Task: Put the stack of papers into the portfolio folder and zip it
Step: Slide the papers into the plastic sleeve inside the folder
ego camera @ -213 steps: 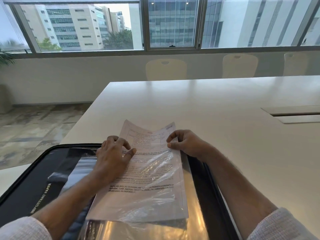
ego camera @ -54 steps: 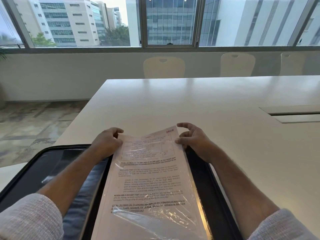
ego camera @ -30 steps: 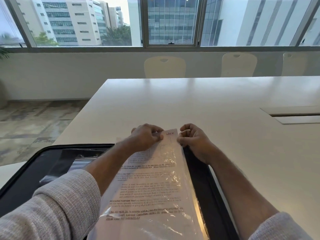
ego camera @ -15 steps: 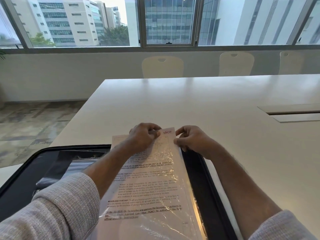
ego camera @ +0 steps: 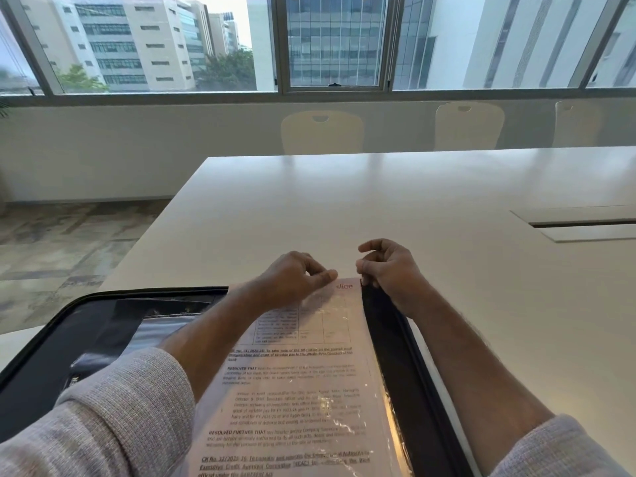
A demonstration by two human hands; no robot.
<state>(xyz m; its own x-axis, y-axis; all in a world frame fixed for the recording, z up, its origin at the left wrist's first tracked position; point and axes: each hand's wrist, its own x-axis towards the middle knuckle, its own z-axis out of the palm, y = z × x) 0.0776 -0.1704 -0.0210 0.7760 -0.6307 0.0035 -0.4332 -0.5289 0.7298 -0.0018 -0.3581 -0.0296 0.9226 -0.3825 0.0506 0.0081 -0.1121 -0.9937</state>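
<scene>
The black portfolio folder (ego camera: 406, 366) lies open at the near edge of the white table (ego camera: 395, 201). On its right half rests the stack of papers (ego camera: 296, 390), printed text up, inside a clear plastic sleeve (ego camera: 347, 418). My left hand (ego camera: 292, 278) reaches across the page and pinches the top edge of the papers near the red "slice" mark. My right hand (ego camera: 385, 270) has its fingers curled at the sleeve's top right corner and pinches it, right where the folder's black border begins. Both forearms lie over the folder.
The folder's left half (ego camera: 103, 325) shows dark pockets with glossy plastic. A recessed cable hatch (ego camera: 581, 225) sits in the table at the right. Cream chairs (ego camera: 321, 132) stand along the far side under the windows. Tiled floor (ego camera: 62, 246) lies to the left.
The papers have slid deeper into the sleeve. My left hand has moved from the top left corner to the middle of the top edge, close to my right hand, which stays at the right corner.
</scene>
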